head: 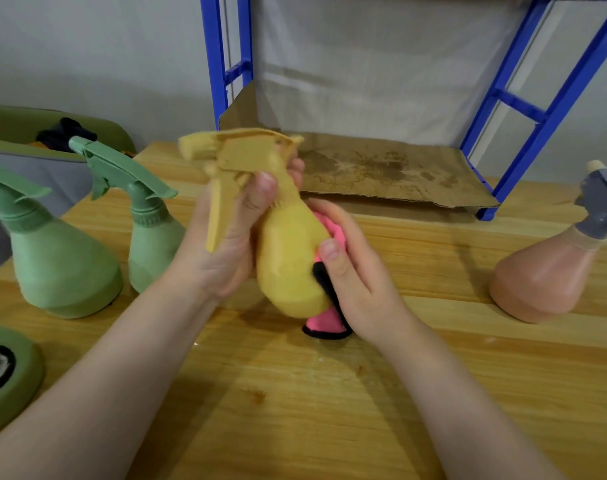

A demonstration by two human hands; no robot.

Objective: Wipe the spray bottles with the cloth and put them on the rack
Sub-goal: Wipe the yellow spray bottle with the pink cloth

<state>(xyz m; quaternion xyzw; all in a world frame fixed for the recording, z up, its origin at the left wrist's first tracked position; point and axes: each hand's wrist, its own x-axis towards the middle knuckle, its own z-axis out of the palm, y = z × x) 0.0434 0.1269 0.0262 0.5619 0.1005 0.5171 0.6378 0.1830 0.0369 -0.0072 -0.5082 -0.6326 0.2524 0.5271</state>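
Left grip [226, 237] holds yellow bottle [288, 258]; right grip [350, 271] presses cloth [324, 325].

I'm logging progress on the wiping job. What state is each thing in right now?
Yellow bottle: held, tilted, being wiped.
Cloth: pressed to yellow bottle.
Left hand: grips its neck.
Right hand: holds cloth.
Green bottles: upright on table.
Pink bottle: leaning, on table.
Rack: holds no bottles.

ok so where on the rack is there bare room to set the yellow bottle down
The cardboard-lined shelf between the blue rack posts shows nothing on it. Crowded: the table's left, by two green bottles. The pink bottle stands right.
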